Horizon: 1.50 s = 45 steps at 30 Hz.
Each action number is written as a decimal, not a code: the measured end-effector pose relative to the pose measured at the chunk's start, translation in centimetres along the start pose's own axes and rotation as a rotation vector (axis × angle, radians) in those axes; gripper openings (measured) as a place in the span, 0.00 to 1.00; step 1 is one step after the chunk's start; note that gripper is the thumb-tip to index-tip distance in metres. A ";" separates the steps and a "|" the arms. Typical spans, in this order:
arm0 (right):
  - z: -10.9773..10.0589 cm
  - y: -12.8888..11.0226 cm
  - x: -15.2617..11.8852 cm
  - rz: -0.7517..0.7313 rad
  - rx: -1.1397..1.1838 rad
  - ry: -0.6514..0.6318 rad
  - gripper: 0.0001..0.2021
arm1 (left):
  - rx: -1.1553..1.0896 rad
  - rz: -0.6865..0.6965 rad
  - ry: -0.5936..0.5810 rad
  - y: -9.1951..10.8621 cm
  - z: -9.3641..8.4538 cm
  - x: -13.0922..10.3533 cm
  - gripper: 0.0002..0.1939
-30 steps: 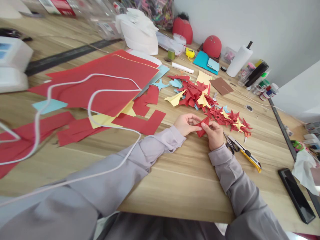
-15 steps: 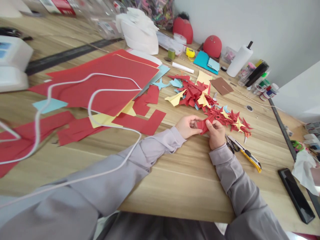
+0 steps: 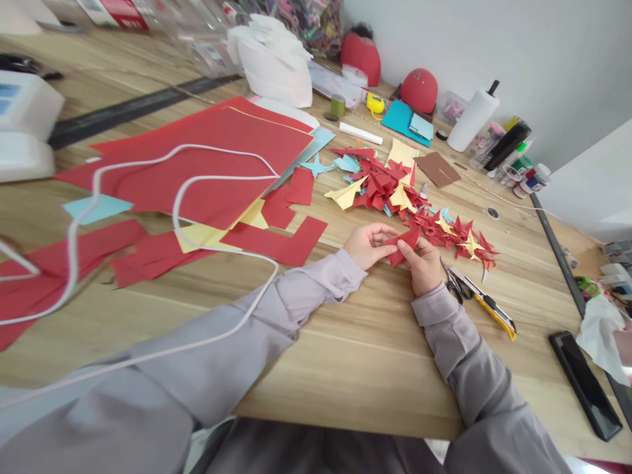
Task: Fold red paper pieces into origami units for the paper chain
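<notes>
Between my two hands is a small folded piece of red paper (image 3: 409,238), held just above the wooden table. My left hand (image 3: 369,246) pinches its left side between thumb and fingers. From the right, my right hand (image 3: 424,264) grips it with the thumb pressed on its front face. Right behind it lies a heap of folded red paper pieces (image 3: 379,184), mixed with yellow and blue ones. Several red paper stars (image 3: 461,236) extend the heap to the right. A pair of scissors (image 3: 459,287) and a yellow box cutter (image 3: 486,303) lie beside my right wrist.
Large red paper sheets (image 3: 207,164) are stacked at left, with cut red strips (image 3: 286,243) nearby. A white cord (image 3: 184,197) loops over them and across my left sleeve. A black phone-like object (image 3: 585,385) lies at right. Bottles and jars (image 3: 530,181) stand at the back right.
My right thumb has shifted slightly left across the folded red paper, and the paper has turned so a pointed corner now sticks up. The things on the table stay put.
</notes>
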State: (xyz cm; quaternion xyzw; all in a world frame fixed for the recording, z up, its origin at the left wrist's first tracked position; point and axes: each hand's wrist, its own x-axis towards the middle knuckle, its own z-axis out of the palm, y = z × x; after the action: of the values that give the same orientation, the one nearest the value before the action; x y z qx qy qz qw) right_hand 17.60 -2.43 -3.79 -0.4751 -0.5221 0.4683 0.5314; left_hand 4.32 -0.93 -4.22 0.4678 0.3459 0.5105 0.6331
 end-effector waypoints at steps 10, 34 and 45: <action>0.1 0.0 0.0 -0.017 -0.003 0.026 0.12 | 0.062 0.028 -0.073 0.0 -0.1 0.0 0.23; 0.0 0.1 0.2 -0.018 0.028 0.089 0.12 | -0.016 -0.025 -0.123 -0.4 -0.1 0.1 0.24; 0.1 0.2 0.2 -0.010 0.056 0.080 0.12 | -0.029 -0.033 -0.124 -0.4 0.0 0.0 0.26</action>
State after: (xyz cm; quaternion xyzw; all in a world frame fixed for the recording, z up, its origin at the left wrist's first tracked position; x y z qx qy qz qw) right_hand 17.51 -2.22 -3.94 -0.4758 -0.4895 0.4608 0.5672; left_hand 4.44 -0.96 -4.58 0.4834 0.3062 0.4751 0.6685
